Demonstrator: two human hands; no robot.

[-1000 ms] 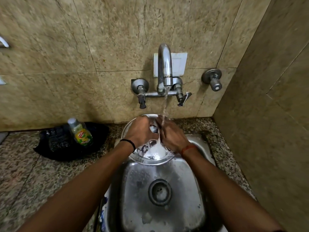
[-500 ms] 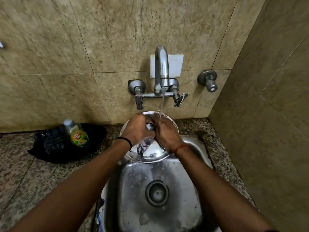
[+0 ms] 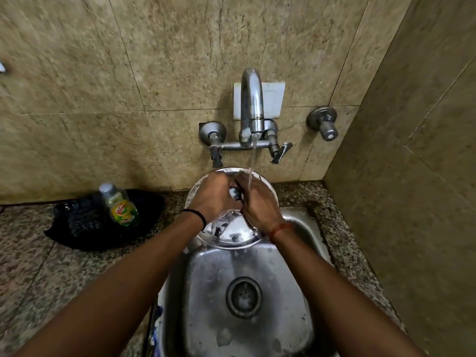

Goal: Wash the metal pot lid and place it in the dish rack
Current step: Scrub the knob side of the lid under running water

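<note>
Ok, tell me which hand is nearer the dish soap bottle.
Left. The left hand is on the lid, right of the dish soap bottle; the right hand lies farther right.

The lid (image 3: 229, 235) sits over the sink's (image 3: 304, 253) back edge, under the tap (image 3: 252, 104); a bottle (image 3: 119, 205) stands left on the bench (image 3: 38, 266).

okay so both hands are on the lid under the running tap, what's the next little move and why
Probably turn the metal pot lid a little under the water stream. The stream lands by the right hand at the far edge, the left hand holds it, and the near rim looks streaked.
</note>
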